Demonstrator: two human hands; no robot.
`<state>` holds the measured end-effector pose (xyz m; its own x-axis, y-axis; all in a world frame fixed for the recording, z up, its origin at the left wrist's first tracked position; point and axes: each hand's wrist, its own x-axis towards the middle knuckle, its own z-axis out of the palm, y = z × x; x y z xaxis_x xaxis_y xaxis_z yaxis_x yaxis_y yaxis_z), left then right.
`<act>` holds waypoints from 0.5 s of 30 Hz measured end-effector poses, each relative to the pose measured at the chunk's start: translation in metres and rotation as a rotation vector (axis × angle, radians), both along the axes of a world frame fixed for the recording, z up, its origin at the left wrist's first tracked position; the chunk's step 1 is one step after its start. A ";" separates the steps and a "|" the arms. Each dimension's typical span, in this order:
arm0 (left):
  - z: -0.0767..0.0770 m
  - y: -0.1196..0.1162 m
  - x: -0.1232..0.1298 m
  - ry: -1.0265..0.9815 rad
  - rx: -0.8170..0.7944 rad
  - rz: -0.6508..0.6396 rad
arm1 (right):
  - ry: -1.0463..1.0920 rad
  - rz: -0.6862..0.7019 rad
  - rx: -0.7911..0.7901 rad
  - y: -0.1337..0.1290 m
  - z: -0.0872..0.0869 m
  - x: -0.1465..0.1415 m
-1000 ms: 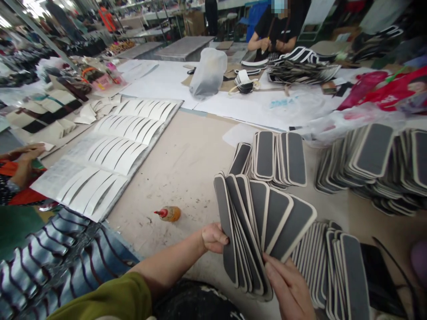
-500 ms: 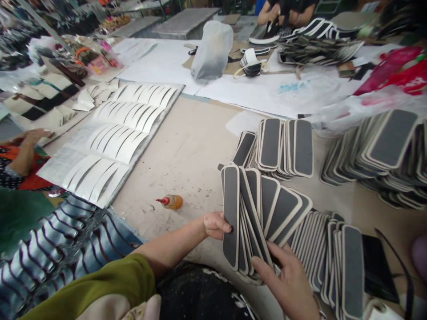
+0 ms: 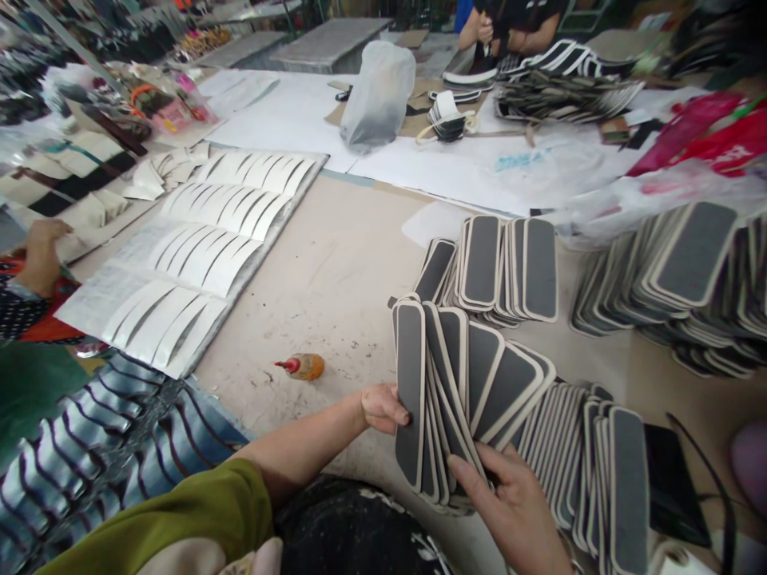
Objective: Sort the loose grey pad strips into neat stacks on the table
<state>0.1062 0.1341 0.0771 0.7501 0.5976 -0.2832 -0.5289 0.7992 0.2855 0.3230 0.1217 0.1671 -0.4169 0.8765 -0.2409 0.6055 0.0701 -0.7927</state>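
Observation:
A fanned stack of grey panels (image 3: 411, 391) with rounded corners and cream edges is between my hands. My left hand (image 3: 383, 409) grips the stack's left edge, thumb on the front panel and the other fingers mostly hidden behind it. At the lower right, my right hand (image 3: 509, 487) is closed on the panels' lower ends, with the thumb on one side and the fingers on the other. More panels of the same kind stand in a leaning row (image 3: 629, 479) to the right of my right hand. Another group of them (image 3: 481, 259) lies just beyond the held stack.
An orange bottle with a red tip (image 3: 307, 366) lies on the table left of the panels. White curved strips cover a board (image 3: 240, 267) farther left. More panels (image 3: 695, 255) are piled at right. A co-worker's hand (image 3: 45, 255) shows at the left edge; another person (image 3: 509, 32) works across the table.
The view shifts slightly. My hands keep nearly the same hold on the fanned panels. At left, the co-worker's hand has risen and changed its pose; the person across the table has moved their hands.

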 end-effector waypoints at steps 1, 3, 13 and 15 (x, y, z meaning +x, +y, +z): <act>0.000 0.000 0.000 -0.005 0.005 0.001 | -0.007 -0.002 0.029 -0.001 -0.003 0.000; 0.000 0.000 0.002 -0.013 0.016 0.010 | -0.027 0.013 0.127 -0.003 -0.010 0.001; 0.005 -0.004 0.008 0.010 -0.005 0.085 | -0.101 0.188 0.700 -0.011 -0.041 0.001; 0.003 -0.006 0.010 0.028 -0.025 0.110 | -0.108 0.185 0.722 -0.010 -0.037 -0.001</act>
